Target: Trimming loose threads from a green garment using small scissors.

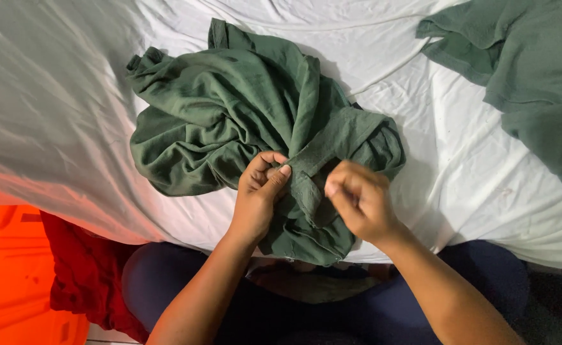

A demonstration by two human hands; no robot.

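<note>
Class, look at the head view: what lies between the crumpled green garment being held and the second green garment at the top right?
Only bare, wrinkled white sheet separates the crumpled green garment from the second green garment, seen in the head view.

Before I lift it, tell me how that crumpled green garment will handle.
The green garment looks floppy: it lies in soft folds. Probably light, since both hands pinch it by fingertips. Unlikely to slide on the white sheet.
</note>
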